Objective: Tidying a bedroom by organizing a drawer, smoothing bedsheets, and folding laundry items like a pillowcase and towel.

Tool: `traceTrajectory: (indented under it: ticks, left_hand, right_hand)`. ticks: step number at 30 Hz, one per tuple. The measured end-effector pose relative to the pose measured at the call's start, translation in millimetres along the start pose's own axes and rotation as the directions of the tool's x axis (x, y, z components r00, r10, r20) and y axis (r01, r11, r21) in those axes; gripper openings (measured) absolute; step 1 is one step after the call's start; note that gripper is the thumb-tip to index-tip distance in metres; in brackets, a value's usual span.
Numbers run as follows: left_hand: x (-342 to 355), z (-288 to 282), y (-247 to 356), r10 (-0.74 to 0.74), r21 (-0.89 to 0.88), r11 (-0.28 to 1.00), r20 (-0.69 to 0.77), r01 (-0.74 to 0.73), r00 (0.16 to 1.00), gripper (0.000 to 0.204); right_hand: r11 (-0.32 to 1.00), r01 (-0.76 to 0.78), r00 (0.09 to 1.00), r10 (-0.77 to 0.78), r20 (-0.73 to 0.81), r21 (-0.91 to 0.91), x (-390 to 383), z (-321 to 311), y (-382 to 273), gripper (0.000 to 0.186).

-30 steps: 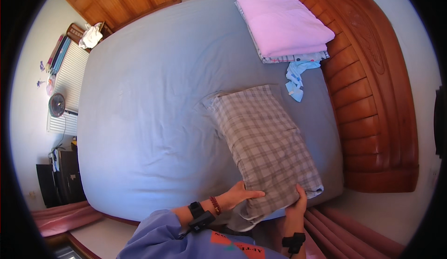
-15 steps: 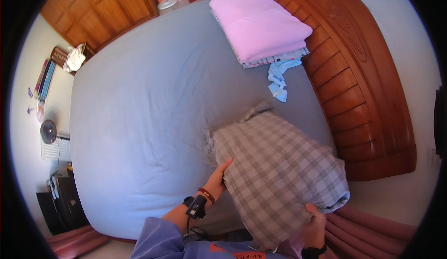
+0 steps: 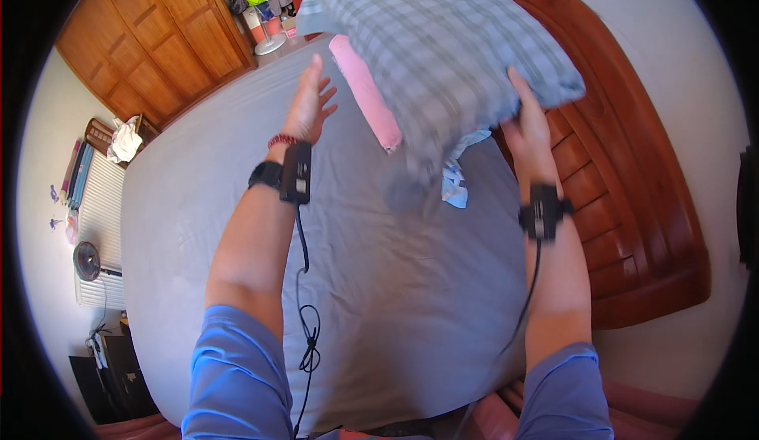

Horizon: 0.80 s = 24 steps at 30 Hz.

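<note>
The right hand holds the near edge of the checked pillow, with its thumb on top, and the left hand is open and not touching it. The pillow is up over the far part of the grey bed, by the brown wooden headboard. It hides most of a folded pink blanket, and a crumpled light blue cloth lies just beside them.

no lettering or number is legible. faint pale markings are noted on the black left-wrist device and on the black right-wrist device; both sets are too small and blurred to read. the small pink box in the background yields no readable text.
</note>
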<state>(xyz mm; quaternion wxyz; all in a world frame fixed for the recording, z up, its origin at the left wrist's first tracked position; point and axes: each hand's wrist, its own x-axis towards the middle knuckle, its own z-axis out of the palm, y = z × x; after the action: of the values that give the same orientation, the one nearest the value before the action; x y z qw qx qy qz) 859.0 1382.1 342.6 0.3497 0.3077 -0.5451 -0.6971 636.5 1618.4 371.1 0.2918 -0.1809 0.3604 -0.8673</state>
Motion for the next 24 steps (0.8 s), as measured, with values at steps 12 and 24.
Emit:
traceTrajectory:
  ticks: [12,24]
  left_hand:
    - [-213,-196,-313,-0.324,0.700,0.624,-0.173,0.348,0.930,0.074]
    - [-207,-335,-334,-0.010,0.848,0.228,-0.489,0.478,0.872,0.076]
  right_hand:
    - [0.044,-0.415,0.890,-0.188,-0.416,-0.909,-160,-351,212,0.032]
    - [-0.048,0.720,0.632,0.458,0.625,-0.693,-252,-126,383,0.061]
